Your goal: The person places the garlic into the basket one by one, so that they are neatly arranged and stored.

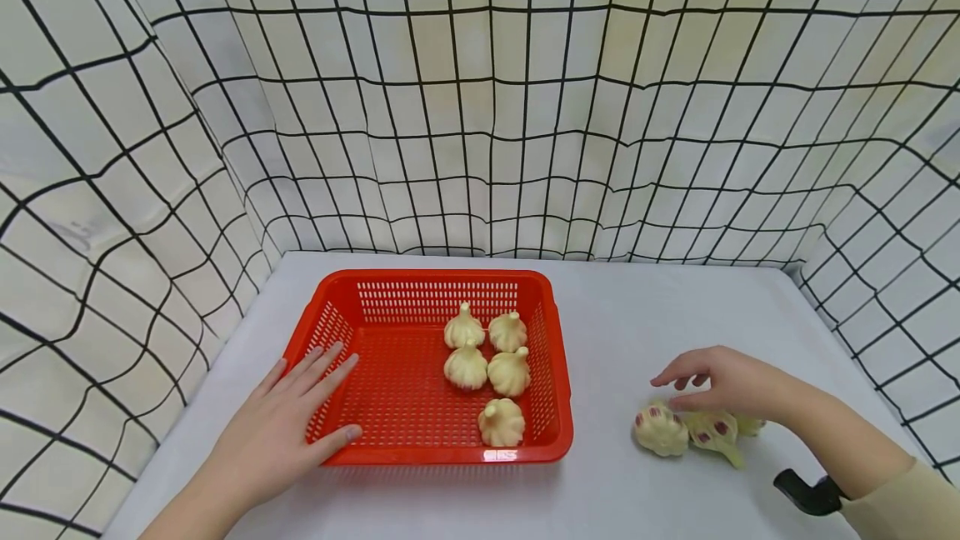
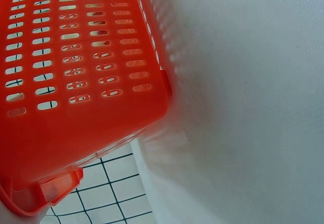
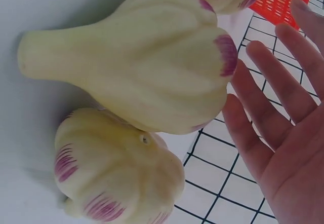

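From the head view, we see a red basket [image 1: 412, 411] on a white table [image 1: 615, 340]. Five garlic bulbs [image 1: 465, 368] sit in it, all in the right half. Four are close together in a little square, and one sits by itself nearer the front. The left hand [image 1: 276, 422] rests on the basket's left rim with its fingers straight and spread, and it grips nothing. On the table, well to the right of the basket, three loose bulbs [image 1: 660, 430] with purple marks lie side by side. The right hand [image 1: 723, 380] hangs just over them, its fingers a bit bent, holding nothing.

From the left wrist view, we see the basket's side wall [image 2: 76, 133], with rows of small slots. It looks thin, so we think the basket is light and could slide if bumped. Only a scrap of skin shows in the low left corner, so we can't tell how hard the left hand presses.

From the right wrist view, we see a long-necked bulb [image 3: 152, 72] on its side, with a fat bulb [image 3: 121, 168] just beside it. The right hand's fingers are spread near the round end. The bulbs look smooth, like painted toys, so we guess they are light, hard to squash and a bit slippery. The round belly seems the best place to hold, thumb on one side and fingers on the other. Pinched by the neck, a bulb might tip.
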A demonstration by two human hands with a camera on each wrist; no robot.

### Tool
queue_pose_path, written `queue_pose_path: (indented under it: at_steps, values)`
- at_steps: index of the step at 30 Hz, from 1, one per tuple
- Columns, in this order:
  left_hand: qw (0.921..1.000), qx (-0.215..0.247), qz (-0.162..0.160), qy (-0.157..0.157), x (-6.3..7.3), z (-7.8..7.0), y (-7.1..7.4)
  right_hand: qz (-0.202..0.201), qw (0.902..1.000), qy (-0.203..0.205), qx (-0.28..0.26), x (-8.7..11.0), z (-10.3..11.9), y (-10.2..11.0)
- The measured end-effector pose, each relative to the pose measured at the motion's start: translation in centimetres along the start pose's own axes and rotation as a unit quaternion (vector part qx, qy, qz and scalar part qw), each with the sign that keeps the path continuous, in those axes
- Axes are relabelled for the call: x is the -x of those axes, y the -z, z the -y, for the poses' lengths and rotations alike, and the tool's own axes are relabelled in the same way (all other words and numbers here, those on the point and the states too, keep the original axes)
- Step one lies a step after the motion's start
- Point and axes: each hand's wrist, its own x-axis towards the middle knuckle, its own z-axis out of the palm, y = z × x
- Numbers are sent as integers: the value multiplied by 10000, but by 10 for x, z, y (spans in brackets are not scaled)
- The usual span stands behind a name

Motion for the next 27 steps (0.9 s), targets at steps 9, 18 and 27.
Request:
queue_pose_path:
  at_steps: [9,18,27]
  values:
    - [10000,18,-23,0,1,0,0,507,9985,145,-133,0,-1,-8]
    - [10000,-3,-37,-2,0,0,0,734,9967,58,-338,-5,1,-15]
    - [10000,-7,-77,1,0,0,0,710,9963,-27,-488,-12,3,-18]
